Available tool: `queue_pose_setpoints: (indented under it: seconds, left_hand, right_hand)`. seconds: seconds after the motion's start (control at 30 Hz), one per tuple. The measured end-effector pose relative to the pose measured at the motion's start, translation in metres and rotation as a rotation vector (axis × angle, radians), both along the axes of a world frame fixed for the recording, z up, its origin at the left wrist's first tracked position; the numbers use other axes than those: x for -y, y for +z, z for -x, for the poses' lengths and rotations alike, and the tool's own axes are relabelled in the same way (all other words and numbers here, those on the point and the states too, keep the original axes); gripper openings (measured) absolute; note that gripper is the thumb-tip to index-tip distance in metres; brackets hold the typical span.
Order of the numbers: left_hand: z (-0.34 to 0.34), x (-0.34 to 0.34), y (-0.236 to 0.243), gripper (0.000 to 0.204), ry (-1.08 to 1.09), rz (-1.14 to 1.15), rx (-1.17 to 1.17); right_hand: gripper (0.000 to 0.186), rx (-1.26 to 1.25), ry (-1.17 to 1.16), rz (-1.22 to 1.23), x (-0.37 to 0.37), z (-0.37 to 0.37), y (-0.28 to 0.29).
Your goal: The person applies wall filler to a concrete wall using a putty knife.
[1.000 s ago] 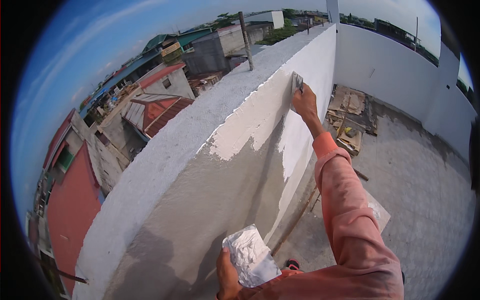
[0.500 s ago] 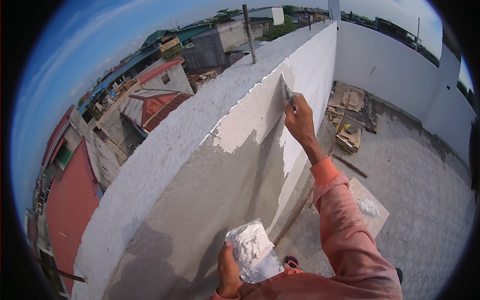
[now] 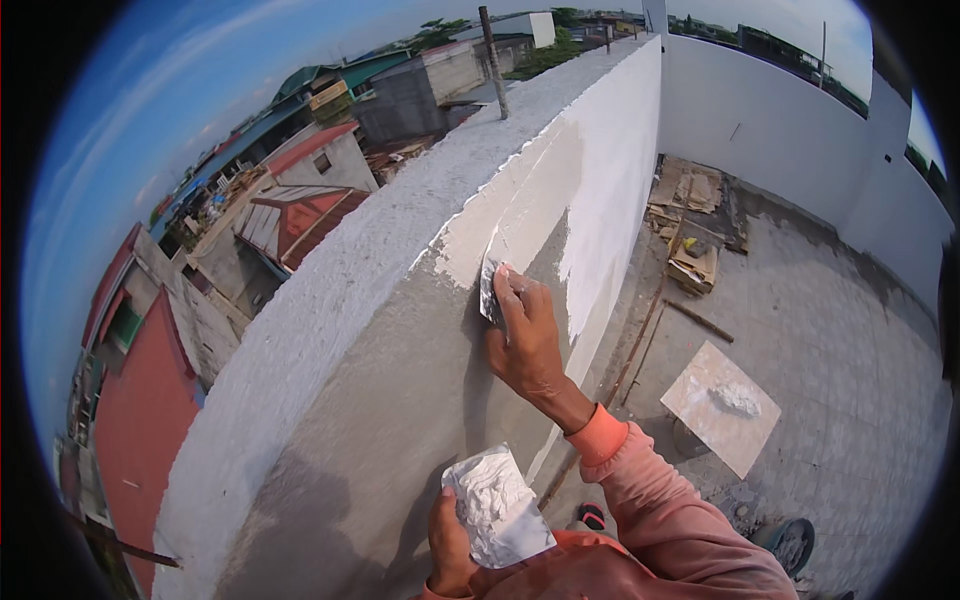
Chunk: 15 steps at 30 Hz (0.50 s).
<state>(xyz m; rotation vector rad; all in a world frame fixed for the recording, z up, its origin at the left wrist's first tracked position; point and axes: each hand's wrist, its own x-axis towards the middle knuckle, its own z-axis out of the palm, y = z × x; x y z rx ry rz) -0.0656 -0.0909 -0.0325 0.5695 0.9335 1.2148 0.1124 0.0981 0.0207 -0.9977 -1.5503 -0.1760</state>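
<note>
The right hand (image 3: 530, 345) is clamped on a scraper (image 3: 489, 290), its blade against the wall (image 3: 375, 390) at the near edge of a pale plaster patch (image 3: 520, 205). The left hand (image 3: 452, 545) grips a square plate (image 3: 522, 540) (white paste (image 3: 494, 488) covers most of it) closer to the body. To the right, a pale board (image 3: 700, 400) bears another white heap (image 3: 737, 399), with a bucket (image 3: 795, 545) nearby.

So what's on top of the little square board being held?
Lumpy white paste; the board is bare at its lower right. The surface under the paste is hidden.
</note>
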Motion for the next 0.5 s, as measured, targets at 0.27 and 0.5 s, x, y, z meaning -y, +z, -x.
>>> queue_pose_setpoints:
  seconds: [0.27,0.5]
  left_hand:
    - [-0.003,0.003,0.012,0.052,0.064,0.013,-0.034]
    - [-0.011,0.01,0.014,0.052,0.057,0.004,-0.027]
  right_hand:
    - [0.057,-0.062,0.073,-0.061,0.022,-0.046,0.017]
    - [0.036,-0.411,-0.295,0.231,-0.18,-0.189,0.031]
